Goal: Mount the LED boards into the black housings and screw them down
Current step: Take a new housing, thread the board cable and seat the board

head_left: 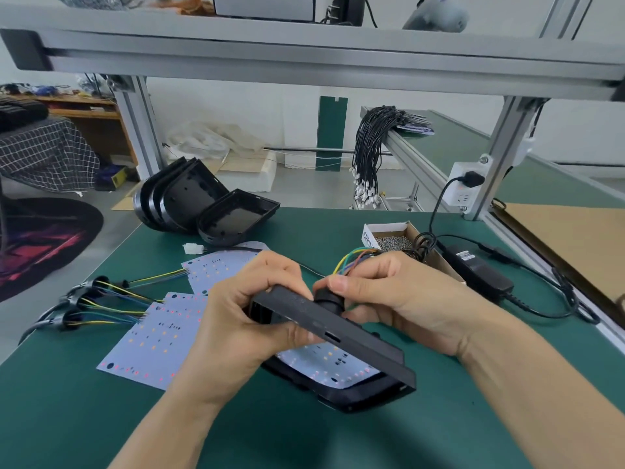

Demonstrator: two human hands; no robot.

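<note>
Black housing [324,319] held tilted above the green mat [84,418], mid-frame, edge toward camera. Left hand [243,319] grips its left end, fingers curled over the top edge, thumb underneath. Right hand [382,292] pinches a black round cable gland [326,297] at the housing's far side, thumb on top; coloured wires [348,260] arc out behind the right fingers. Under the held housing, a second housing [358,397] lies flat on the mat with an LED board [331,363] seated in it, whether screwed cannot tell. Left of it, loose LED boards [152,336] overlap on the mat, their yellow/blue/green leads running to black cable glands [77,299] near the mat's left edge. Empty housings [203,204] stacked at the far left corner, one lying open-side up. Cardboard box of screws [394,240] far right, black power adapter [477,269] beside it, its cord plugged into a white socket [465,184] on the aluminium frame. Bundle of black cables [372,147] hangs off the next bench.
</note>
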